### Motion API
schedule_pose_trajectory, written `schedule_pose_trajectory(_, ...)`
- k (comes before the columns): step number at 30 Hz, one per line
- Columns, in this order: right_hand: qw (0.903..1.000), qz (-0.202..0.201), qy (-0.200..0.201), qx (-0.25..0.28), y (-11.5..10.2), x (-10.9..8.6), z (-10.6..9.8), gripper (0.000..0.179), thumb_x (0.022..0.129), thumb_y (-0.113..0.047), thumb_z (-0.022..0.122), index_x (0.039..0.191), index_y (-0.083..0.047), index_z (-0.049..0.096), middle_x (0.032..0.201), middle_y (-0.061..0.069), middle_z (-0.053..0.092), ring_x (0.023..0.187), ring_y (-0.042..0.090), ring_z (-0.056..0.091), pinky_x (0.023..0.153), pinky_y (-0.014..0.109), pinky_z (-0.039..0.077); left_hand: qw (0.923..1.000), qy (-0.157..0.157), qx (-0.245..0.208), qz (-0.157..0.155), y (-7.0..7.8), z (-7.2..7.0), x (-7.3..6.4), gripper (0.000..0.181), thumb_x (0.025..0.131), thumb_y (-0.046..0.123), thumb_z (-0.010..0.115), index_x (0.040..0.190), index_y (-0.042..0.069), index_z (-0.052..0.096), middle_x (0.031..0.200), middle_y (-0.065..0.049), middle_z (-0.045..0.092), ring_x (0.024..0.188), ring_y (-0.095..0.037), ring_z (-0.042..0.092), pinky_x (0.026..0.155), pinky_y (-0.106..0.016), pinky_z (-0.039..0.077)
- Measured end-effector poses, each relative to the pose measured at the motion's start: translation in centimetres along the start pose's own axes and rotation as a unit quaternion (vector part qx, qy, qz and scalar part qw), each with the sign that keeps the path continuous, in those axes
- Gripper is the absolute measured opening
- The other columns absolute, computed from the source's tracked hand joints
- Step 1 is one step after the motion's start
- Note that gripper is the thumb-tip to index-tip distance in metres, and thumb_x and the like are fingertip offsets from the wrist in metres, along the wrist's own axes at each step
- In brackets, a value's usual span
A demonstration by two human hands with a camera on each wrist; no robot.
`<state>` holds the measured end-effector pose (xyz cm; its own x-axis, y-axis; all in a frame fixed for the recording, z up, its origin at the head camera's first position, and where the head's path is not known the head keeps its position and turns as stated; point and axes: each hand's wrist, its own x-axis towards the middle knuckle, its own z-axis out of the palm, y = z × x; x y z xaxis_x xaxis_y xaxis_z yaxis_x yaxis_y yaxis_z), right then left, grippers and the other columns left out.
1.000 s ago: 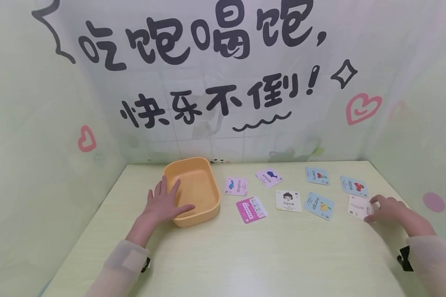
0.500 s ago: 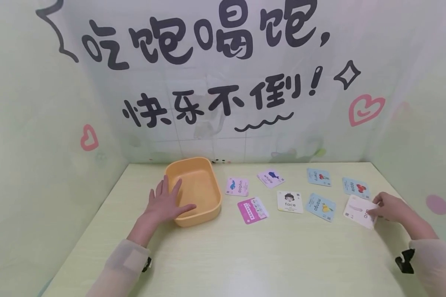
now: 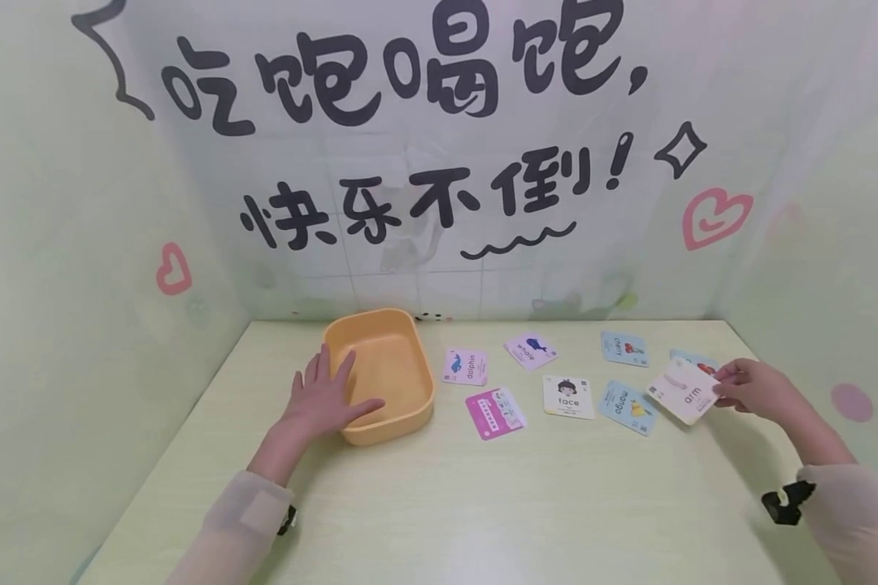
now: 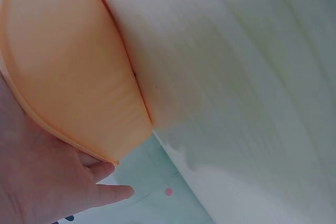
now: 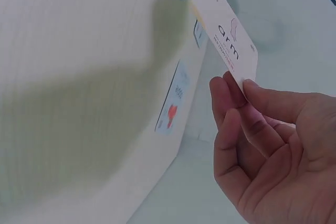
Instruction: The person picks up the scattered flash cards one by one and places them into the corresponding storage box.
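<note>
My right hand (image 3: 757, 394) pinches a white "arm" card (image 3: 684, 392) by its edge between thumb and fingers. In the right wrist view, the "arm" card (image 5: 226, 30) stands tilted above the table, and the other fingers of my right hand (image 5: 268, 145) are curled below it. At the left, my left hand (image 3: 325, 398) rests on the rim of an orange tray (image 3: 424, 406) with its fingers spread. The left wrist view has the tray's outer wall (image 4: 73, 66) close up, with my left hand (image 4: 42, 177) against its rim.
Several cards lie flat on the table (image 3: 483, 504): dolphin (image 3: 465, 366), whale (image 3: 530, 350), face (image 3: 567, 397), mango (image 3: 628, 408), cherry (image 3: 625, 348) and a pink card (image 3: 495, 413). The apple card (image 3: 691, 357) is partly hidden behind the held one. A printed curtain (image 3: 439, 268) stands behind.
My right hand has picked up the "arm" card from the table and raised it up and to the left, over part of the apple card. The left hand stays at the tray.
</note>
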<state>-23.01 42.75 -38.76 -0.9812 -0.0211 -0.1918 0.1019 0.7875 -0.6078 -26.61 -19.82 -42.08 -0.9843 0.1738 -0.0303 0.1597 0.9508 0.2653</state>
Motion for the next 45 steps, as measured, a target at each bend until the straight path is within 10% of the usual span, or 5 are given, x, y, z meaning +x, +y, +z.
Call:
schedule_pose_trajectory(12,0.9928,-0.047,0.035,0.105,-6.2,2.3,3.2,0.028,0.099,0.0,0.054,0.116,0.021,0.047,0.094,0.021,0.074,0.07,0.003,0.07,0.068,0.025,0.061,0.9999,0.011,0.001,0.012,-0.4,-0.1,-0.2,0.108,0.083,0.072,0.061,0.16,0.008,0.019,0.162,-0.036,0.001,0.149,-0.055,0.006,0.117,-0.073,0.008)
schedule_pose_trajectory(45,0.9745,-0.147,-0.03,0.167,-24.8,7.8,15.6,0.019,0.096,0.001,0.058,0.112,0.01,0.058,0.102,0.027,0.071,0.08,0.026,0.075,0.074,0.033,0.063,0.9999,0.001,-0.008,-0.008,-0.2,0.0,0.0,0.118,0.08,0.077,0.059,0.161,0.007,0.008,0.164,-0.031,-0.005,0.153,-0.049,0.0,0.12,-0.069,0.002)
